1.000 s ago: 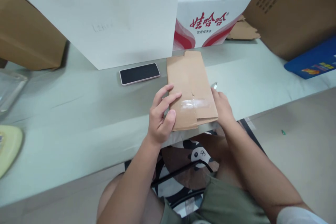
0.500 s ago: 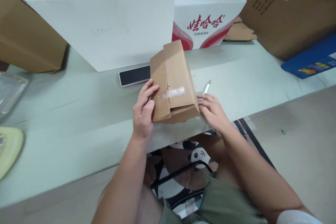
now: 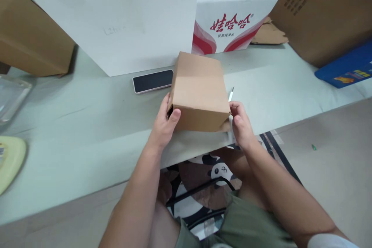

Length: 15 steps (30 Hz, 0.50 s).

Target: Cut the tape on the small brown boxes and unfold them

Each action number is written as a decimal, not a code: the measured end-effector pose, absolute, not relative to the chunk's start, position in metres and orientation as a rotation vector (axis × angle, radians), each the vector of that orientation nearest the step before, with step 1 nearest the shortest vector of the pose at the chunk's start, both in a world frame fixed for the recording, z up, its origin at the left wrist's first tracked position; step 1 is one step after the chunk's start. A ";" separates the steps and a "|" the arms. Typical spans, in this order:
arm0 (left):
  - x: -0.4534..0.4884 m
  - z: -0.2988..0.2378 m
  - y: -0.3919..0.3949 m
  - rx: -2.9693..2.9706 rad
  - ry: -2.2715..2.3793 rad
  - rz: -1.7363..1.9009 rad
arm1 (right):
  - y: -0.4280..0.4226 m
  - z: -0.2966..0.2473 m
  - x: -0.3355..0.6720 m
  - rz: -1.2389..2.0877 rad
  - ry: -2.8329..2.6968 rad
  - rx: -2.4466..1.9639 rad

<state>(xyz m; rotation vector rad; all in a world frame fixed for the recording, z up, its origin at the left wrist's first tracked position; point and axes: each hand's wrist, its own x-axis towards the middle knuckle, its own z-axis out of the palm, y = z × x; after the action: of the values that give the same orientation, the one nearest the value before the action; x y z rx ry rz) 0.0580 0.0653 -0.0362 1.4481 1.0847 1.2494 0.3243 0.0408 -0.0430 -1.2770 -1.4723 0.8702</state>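
Head view: box point(image 3: 200, 81) got flipped, so its tape's out of sight now. It's mid-frame, left hand point(image 3: 163, 127) clamped on it, right hand point(image 3: 241, 124) at its right corner, can't tell if gripping.

Displaying soft, even light, brightening the top of the cardboard box point(image 3: 200, 81) over a darker near side. Casting a soft-edged shadow beside the brown carton point(image 3: 35, 35) at left. Blurring faint handwriting point(image 3: 114, 30) on the white carton point(image 3: 130, 48). Stretching shapes near the edges.
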 end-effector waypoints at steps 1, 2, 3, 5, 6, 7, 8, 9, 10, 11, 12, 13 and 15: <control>0.059 -0.035 0.065 1.448 1.087 1.272 | 0.041 -0.045 0.324 0.855 -1.484 -1.272; 0.061 -0.033 0.065 1.448 1.080 1.297 | 0.040 -0.047 0.324 0.841 -1.496 -1.275; 0.062 -0.031 0.065 1.445 1.074 1.328 | 0.040 -0.047 0.324 0.829 -1.509 -1.279; 0.063 -0.029 0.064 1.431 1.096 1.404 | 0.038 -0.047 0.322 0.809 -1.529 -1.276; 0.063 -0.029 0.063 1.416 1.117 1.444 | 0.038 -0.047 0.321 0.793 -1.533 -1.277; 0.062 -0.029 0.063 1.397 1.136 1.481 | 0.037 -0.046 0.319 0.770 -1.529 -1.283; 0.062 -0.029 0.063 1.376 1.151 1.512 | 0.037 -0.045 0.318 0.743 -1.521 -1.295; 0.061 -0.030 0.063 1.357 1.162 1.530 | 0.036 -0.044 0.317 0.719 -1.505 -1.306; 0.060 -0.031 0.063 1.342 1.177 1.532 | 0.037 -0.044 0.315 0.705 -1.479 -1.311; 0.059 -0.032 0.063 1.332 1.202 1.517 | 0.037 -0.043 0.314 0.709 -1.443 -1.306; 0.058 -0.034 0.063 1.326 1.239 1.484 | 0.037 -0.042 0.313 0.733 -1.402 -1.298; 0.057 -0.036 0.064 1.323 1.281 1.437 | 0.037 -0.041 0.312 0.770 -1.362 -1.292; 0.057 -0.040 0.064 1.324 1.335 1.327 | 0.038 -0.039 0.310 0.849 -1.311 -1.299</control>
<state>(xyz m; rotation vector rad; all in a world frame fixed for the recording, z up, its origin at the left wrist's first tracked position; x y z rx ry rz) 0.0566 0.0643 -0.0403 1.3244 1.3351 1.3271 0.3104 0.0377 -0.0390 -1.2991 -1.3110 0.8492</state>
